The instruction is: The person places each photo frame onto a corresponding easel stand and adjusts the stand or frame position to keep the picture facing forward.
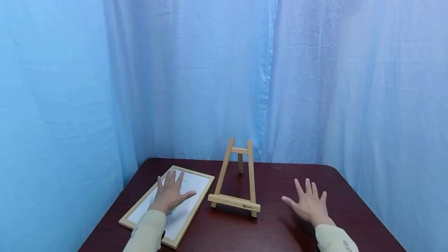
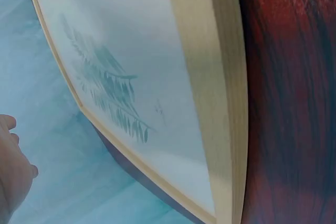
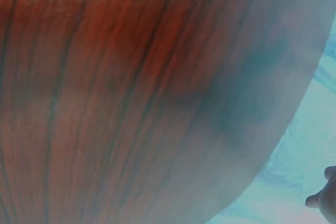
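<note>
A picture frame (image 1: 196,213) of pale wood lies flat on the left part of the table; its white sheet carries a green leaf print (image 2: 107,80). Above it hovers my left hand (image 1: 170,193), fingers spread and holding nothing; in the left wrist view the hand (image 2: 14,169) is apart from the frame. To the right of the frame stands a small wooden easel (image 1: 251,178), upright, with a ledge across its front and a rear leg. My right hand (image 1: 309,205) is spread above the bare tabletop right of the easel, with its shadow below.
The dark reddish-brown table (image 1: 273,228) has rounded far corners. Light blue curtains (image 1: 210,69) hang close behind it and along both sides. Wood grain of the tabletop (image 3: 115,87) fills most of the right wrist view.
</note>
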The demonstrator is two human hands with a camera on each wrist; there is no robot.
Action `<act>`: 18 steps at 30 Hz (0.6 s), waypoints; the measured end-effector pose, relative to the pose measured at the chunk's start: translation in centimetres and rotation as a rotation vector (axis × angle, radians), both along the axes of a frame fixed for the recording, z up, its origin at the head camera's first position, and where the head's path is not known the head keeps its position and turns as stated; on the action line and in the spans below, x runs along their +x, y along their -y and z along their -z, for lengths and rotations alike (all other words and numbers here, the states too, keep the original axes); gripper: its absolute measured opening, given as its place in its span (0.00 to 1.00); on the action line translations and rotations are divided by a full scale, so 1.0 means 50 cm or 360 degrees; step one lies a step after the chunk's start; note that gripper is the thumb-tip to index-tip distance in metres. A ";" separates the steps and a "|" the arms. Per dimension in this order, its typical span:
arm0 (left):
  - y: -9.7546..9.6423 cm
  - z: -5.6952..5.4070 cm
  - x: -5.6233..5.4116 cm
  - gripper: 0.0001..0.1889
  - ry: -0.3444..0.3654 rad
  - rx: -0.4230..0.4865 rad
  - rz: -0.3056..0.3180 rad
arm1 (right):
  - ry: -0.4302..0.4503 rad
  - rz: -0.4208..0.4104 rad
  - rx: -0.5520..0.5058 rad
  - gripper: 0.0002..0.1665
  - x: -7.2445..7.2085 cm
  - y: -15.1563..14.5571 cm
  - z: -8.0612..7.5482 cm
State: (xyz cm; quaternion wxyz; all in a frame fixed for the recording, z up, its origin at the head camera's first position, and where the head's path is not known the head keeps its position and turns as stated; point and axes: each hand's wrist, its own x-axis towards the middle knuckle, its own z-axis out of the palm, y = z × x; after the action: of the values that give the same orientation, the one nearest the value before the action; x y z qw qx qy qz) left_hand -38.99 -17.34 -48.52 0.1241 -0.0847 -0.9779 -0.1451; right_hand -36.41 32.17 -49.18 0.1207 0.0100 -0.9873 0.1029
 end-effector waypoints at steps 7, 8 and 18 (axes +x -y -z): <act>0.006 -0.016 0.000 0.55 -0.0017 -0.0030 -0.0009 | -0.0034 -0.0017 -0.0029 0.62 -0.001 0.014 -0.017; 0.007 -0.018 0.000 0.55 -0.0018 -0.0040 -0.0010 | -0.0035 -0.0018 -0.0031 0.62 -0.002 0.016 -0.019; 0.019 -0.037 0.003 0.55 -0.0079 -0.0062 -0.0010 | -0.0060 -0.0021 -0.0058 0.62 -0.004 0.031 -0.029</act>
State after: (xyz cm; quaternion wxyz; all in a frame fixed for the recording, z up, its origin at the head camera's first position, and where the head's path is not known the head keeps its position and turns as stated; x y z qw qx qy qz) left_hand -38.85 -18.28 -46.66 0.1473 -0.0876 -0.9774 -0.1236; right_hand -36.63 30.62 -47.72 0.1389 0.0163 -0.9827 0.1216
